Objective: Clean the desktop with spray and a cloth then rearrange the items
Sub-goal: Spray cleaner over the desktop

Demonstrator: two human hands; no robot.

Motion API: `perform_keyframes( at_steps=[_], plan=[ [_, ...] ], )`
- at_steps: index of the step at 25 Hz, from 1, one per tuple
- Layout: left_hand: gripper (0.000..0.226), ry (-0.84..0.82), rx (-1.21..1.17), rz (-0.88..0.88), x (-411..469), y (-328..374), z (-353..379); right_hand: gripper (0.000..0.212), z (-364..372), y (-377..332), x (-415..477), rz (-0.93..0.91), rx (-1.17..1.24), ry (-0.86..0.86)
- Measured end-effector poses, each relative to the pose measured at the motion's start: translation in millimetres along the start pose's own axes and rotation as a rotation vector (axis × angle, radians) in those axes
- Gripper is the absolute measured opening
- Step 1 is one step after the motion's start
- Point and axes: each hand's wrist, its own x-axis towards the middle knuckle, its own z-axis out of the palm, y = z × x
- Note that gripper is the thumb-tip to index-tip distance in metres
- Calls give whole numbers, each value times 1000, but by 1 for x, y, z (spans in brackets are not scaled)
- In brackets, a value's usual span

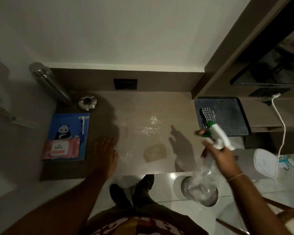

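Middle of worktop (143, 107): open, wet with spray drops, only a pale flat patch (155, 152) lies near the front edge.
Left side: blocked by blue panda folder (70, 126) with pink wipes pack (60, 149) on top of it.
Back left corner: steel bottle (49, 82) and round steel dish (87, 102) stand close together.
Front left: left hand (107, 151) lies flat, just beside the folder.
Right side: right hand (217, 156) and spray bottle (209, 168) hang over the edge.
Right end: dark mat (231, 116) carrying checked cloth (207, 116), cabinet wall (227, 53) closes the back.
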Motion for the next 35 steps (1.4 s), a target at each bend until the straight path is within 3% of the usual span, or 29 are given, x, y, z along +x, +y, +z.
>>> perform_keyframes(
  at_steps=[4, 7, 11, 15, 19, 23, 30, 35],
  plan=[
    [59, 60, -58, -42, -21, -27, 4, 6, 77, 27, -46, 37, -71, -183],
    [67, 79, -79, -87, -33, -45, 4, 3, 115, 43, -66, 76, -211, -250],
    [70, 132, -82, -85, -46, -62, 0, 18, 147, 44, -70, 159, -442, -322],
    [68, 157, -68, -92, -52, -80, -4, 17, 172, 33, -75, 97, -520, -445],
    [53, 145, -73, -128, -51, -90, 3, 10, 189, 31, -81, 81, -578, -384],
    [56, 141, -89, -131, -53, -86, 3, 16, 192, 22, -86, 65, -561, -395],
    [59, 150, -90, -115, -43, -76, -11, 5, 184, 4, -70, -3, -453, -219],
    [60, 142, -23, -122, -31, -68, -20, 11, 175, -4, -50, 21, -320, -166]
  ],
)
